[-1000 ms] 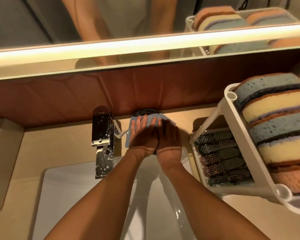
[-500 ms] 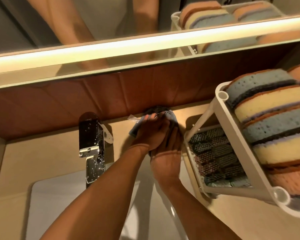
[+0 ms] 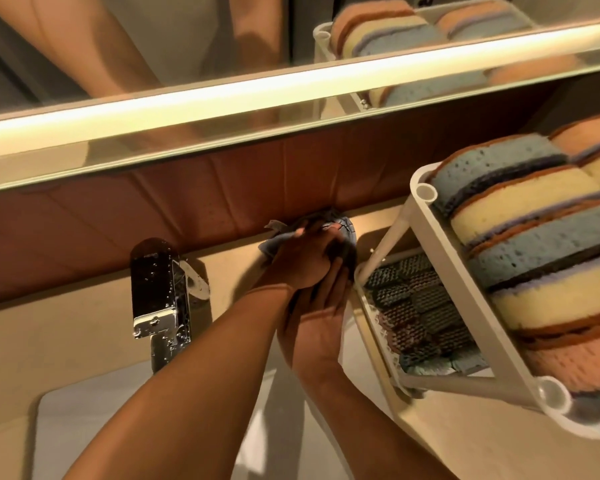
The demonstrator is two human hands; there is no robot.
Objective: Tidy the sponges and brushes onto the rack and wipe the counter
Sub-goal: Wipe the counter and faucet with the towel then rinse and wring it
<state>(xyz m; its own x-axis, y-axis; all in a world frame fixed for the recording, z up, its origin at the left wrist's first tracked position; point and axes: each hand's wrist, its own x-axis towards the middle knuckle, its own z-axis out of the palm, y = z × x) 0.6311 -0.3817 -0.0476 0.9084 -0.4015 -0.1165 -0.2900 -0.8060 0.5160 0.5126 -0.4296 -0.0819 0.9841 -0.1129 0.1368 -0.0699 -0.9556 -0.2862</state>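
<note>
A grey-blue cloth point(image 3: 271, 244) lies bunched on the beige counter point(image 3: 66, 337) against the brown back wall. My left hand point(image 3: 303, 261) is closed over the cloth. My right hand point(image 3: 321, 320) sits just below it, fingers reaching under the left hand toward the cloth; its grip is hidden. A white two-tier rack point(image 3: 465, 289) stands to the right. Its top tier holds several blue, yellow and orange sponges point(image 3: 520, 202). Dark scouring pads point(image 3: 420, 306) fill its lower tier.
A wet chrome faucet point(image 3: 160, 292) stands left of my hands, over the white sink basin point(image 3: 84, 427). A lit mirror strip point(image 3: 291, 84) runs above the back wall. The rack's leg point(image 3: 388, 237) stands close to the cloth.
The cloth was flat under both spread hands; now it is bunched up and shifted right toward the rack, with my left hand closed over it and my right hand lower.
</note>
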